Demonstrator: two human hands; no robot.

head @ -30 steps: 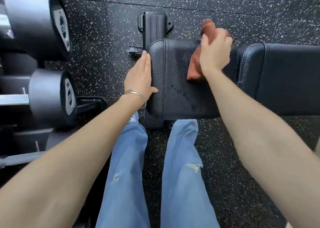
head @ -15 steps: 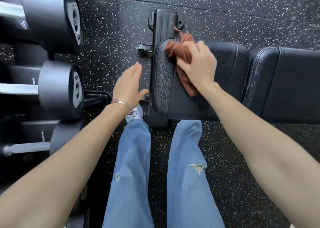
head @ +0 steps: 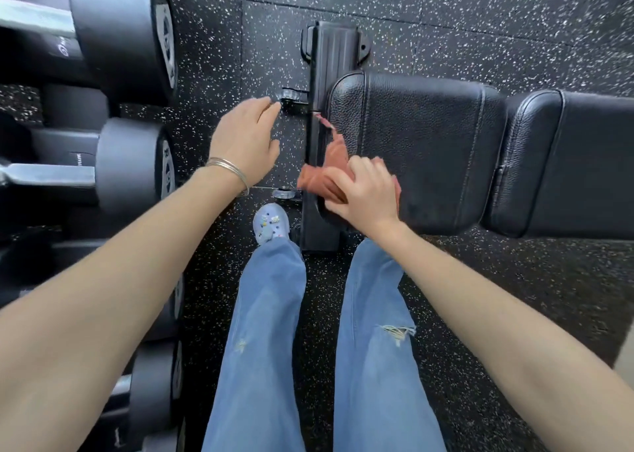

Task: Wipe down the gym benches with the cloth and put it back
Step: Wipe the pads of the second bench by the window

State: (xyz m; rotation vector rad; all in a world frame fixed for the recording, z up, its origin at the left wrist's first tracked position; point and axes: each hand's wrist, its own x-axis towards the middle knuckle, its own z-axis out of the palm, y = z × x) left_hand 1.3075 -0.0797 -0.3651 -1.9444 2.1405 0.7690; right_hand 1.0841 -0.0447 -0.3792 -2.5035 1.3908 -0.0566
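Observation:
A black padded gym bench [head: 429, 143] runs from the middle to the right edge, with a second pad section [head: 583, 163] beyond a seam. My right hand [head: 367, 194] grips a crumpled rust-red cloth [head: 326, 173] at the near left corner of the seat pad, with part of the cloth trailing up along the pad's left edge. My left hand [head: 245, 139], wearing a thin bracelet, hovers over the floor left of the bench with fingers relaxed and holds nothing.
Black dumbbells [head: 133, 167] lie on a rack along the left side. The bench's black base foot [head: 334, 50] sticks out beyond the pad on the speckled rubber floor [head: 446, 22]. My jeans and one light blue shoe [head: 271, 223] stand just before the bench.
My right hand has dragged the cloth from the far side of the pad to its left end and down to the near corner. My left hand came off the pad's edge and drifted left.

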